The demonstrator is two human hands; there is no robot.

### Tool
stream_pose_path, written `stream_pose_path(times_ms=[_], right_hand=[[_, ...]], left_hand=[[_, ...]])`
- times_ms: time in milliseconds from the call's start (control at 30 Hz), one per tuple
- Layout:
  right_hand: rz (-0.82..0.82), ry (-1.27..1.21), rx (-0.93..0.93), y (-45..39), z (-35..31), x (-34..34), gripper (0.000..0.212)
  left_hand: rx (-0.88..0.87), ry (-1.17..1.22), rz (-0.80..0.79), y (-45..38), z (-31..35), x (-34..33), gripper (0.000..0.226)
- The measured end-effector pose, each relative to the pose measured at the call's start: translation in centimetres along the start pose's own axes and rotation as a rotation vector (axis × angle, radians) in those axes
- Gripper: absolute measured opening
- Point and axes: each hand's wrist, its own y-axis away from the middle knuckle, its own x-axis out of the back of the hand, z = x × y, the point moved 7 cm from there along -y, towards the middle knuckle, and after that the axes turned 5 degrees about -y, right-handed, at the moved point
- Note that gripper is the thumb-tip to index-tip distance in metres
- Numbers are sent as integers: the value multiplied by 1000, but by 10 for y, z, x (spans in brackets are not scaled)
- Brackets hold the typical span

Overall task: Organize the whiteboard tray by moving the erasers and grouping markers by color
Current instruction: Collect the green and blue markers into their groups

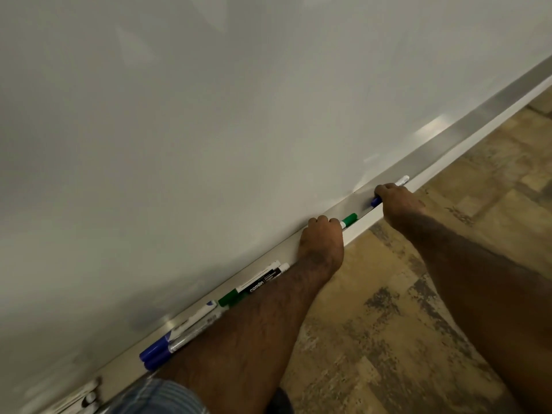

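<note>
Left hand [322, 242] fingers closed on green-capped marker [349, 220] in tray [363, 225]; right hand [398, 201] fingers gripped blue-capped marker [375, 201] nearby.

Both bare forearms extended forward; left hand [322, 239] and right hand [398, 201] curled palm-down, fingers closed.

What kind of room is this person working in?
Probably a classroom or meeting room, though little of it shows. A large wall-mounted whiteboard fills the view, its metal tray holds blue-capped markers and green-capped markers, and the floor is worn hard tile.
</note>
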Motion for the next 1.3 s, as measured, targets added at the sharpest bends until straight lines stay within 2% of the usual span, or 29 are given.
stream_pose_path(times_ms=[267, 333, 433, 533, 633, 733, 833, 1033, 1300], right_hand=[[63, -72, 49, 20, -10, -2, 30], [87, -88, 66, 27, -18, -2, 34], [158, -98, 125, 39, -36, 2, 33], [277, -120, 205, 55, -62, 11, 36], [350, -151, 295, 79, -99, 15, 34], [339, -163, 340, 97, -130, 8, 35], [306, -194, 366, 109, -153, 0, 36], [279, -218, 385, 128, -175, -8, 32], [257, -203, 349, 148, -172, -13, 34]], left_hand=[[62, 48, -23, 7, -10, -1, 34], [78, 71, 19, 16, -15, 7, 30], [91, 144, 168, 37, -24, 31, 27], [119, 312, 357, 74, -42, 57, 23], [214, 595, 392, 118, -74, 66, 18], [398, 804, 458, 153, -117, 61, 23], [506, 899, 489, 178, -149, 57, 27], [566, 862, 532, 189, -164, 40, 19], [545, 686, 523, 186, -168, 34, 28]])
